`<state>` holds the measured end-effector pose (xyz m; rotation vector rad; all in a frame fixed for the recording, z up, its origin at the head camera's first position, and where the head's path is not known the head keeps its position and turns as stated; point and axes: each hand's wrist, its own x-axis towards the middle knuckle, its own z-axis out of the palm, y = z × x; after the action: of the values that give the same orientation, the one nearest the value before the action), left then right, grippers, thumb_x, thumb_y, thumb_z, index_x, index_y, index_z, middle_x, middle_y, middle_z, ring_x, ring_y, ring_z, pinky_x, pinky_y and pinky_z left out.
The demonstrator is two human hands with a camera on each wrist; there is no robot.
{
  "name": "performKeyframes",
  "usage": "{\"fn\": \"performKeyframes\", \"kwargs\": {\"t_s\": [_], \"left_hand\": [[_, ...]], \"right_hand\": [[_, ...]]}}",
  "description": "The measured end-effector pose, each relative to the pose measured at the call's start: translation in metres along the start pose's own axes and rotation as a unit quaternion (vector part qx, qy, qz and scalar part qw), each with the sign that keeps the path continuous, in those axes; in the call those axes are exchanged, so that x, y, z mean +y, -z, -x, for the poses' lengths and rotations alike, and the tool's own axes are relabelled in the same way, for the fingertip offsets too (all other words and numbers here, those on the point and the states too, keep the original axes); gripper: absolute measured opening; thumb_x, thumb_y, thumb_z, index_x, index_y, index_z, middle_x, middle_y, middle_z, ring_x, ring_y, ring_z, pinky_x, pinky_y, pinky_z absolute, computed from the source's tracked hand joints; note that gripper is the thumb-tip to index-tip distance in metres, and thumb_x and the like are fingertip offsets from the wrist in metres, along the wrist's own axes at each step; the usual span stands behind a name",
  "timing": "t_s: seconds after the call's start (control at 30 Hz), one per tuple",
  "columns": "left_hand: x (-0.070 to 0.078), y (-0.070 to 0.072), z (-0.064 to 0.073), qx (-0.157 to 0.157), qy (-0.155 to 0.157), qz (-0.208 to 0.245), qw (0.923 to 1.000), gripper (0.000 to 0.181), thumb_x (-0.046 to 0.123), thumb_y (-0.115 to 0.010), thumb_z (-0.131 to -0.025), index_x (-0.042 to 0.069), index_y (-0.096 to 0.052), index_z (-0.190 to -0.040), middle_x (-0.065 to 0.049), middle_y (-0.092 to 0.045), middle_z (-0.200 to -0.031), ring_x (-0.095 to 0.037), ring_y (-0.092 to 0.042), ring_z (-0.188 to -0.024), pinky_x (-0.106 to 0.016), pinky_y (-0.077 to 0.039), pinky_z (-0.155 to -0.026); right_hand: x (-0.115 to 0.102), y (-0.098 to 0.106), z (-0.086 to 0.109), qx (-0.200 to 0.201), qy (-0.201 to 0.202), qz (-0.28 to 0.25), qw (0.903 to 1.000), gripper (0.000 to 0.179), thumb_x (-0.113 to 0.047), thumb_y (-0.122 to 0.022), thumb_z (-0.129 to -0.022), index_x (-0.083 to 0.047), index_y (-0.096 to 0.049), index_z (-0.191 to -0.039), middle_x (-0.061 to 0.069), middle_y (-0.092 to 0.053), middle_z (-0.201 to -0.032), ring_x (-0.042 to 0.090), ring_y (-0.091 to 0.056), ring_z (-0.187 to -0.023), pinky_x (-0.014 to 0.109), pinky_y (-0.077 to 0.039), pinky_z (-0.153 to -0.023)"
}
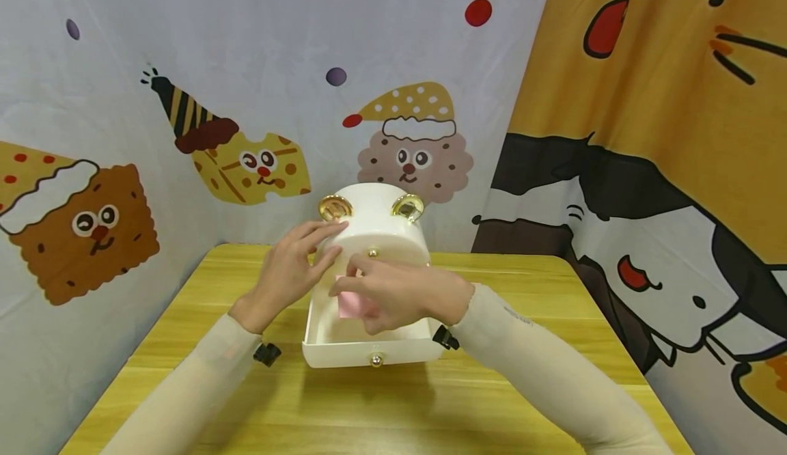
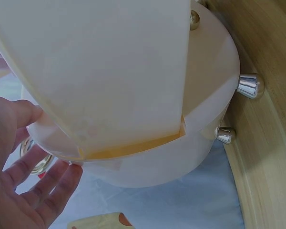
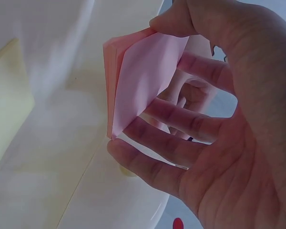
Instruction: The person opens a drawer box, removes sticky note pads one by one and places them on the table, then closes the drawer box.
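A white rounded storage box with gold ear-shaped rings stands on the table, its lower drawer pulled out toward me. My right hand is over the drawer and pinches a pad of pink sticky notes between thumb and fingers. A pale yellow pad lies in the drawer in the right wrist view. With fingers mostly straight, my left hand rests against the left side of the box. In the left wrist view, its fingertips touch the box's rim beside the drawer opening.
The wooden table extends around the box. Short metallic feet hold the box off the tabletop. A gold knob sticks out of the drawer front, and another knob sits higher up. A printed curtain hangs behind the table.
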<state>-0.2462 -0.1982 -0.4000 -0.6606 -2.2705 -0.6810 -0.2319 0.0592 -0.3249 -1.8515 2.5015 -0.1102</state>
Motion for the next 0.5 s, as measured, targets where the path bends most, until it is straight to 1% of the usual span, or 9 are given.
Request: {"fn": "performKeyframes", "kwargs": {"t_s": [0.27, 0.5], "left_hand": [[-0.001, -0.001, 0.000, 0.002, 0.002, -0.005, 1.0000, 0.046, 0.018, -0.087, -0.108, 0.019, -0.078, -0.153, -0.009, -0.081, -0.145, -0.021, -0.072, -0.088, -0.033, -0.057, -0.065], [0.001, 0.000, 0.000, -0.001, 0.003, -0.006, 1.0000, 0.046, 0.021, -0.087, -0.109, 0.021, -0.078, -0.153, -0.007, -0.080, -0.145, -0.020, -0.071, -0.088, -0.032, -0.057, -0.064]], "right_hand": [[0.001, -0.002, 0.011, 0.017, -0.009, -0.011, 0.9998, 0.062, -0.017, -0.088, -0.093, -0.019, -0.072, -0.153, 0.009, -0.069, -0.140, 0.016, -0.067, -0.100, 0.028, -0.062, -0.090], [0.000, -0.003, 0.020, 0.037, -0.009, -0.001, 0.9993, 0.062, -0.018, -0.089, -0.093, -0.020, -0.073, -0.153, 0.009, -0.070, -0.141, 0.014, -0.068, -0.101, 0.024, -0.061, -0.088]]}}
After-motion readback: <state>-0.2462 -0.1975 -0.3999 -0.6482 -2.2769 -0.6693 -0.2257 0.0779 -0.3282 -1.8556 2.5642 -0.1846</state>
